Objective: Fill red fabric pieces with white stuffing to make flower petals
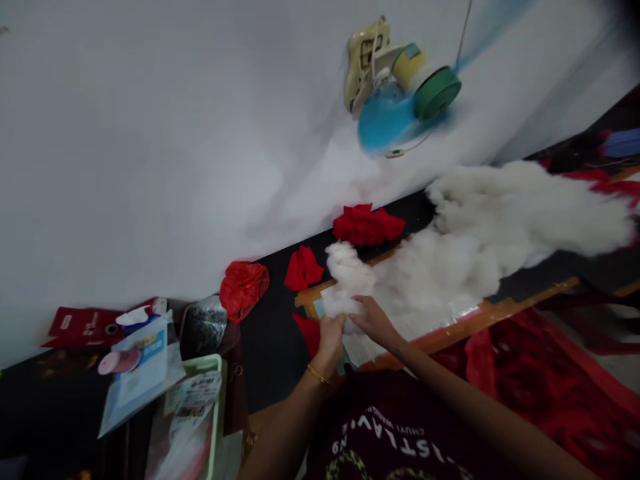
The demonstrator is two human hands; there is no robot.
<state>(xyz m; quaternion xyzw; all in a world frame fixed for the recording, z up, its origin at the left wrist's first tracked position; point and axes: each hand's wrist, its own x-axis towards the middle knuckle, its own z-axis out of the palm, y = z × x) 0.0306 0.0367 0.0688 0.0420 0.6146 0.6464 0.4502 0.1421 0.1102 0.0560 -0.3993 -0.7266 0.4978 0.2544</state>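
Note:
Near the left end of the table, my left hand (332,339) is closed on a tuft of white fibre stuffing (341,301). The fingers of my right hand (374,320) pinch the same tuft from the right side. Just beyond it lies a second fluffy clump (347,263). A large heap of loose white stuffing (500,213) spreads away to the right. Beside my left hand rests a piece of red cloth (307,332), partly hidden by the hand. My fingertips are a little blurred.
Two crumpled red cloths (369,225) lie along the wall side, with a red plastic bag (243,288) left of them. A pale green basket (216,400) holds plastic packets at lower left. A blue-bladed fan (390,123) is on the wall above. Red fabric (540,387) hangs at right.

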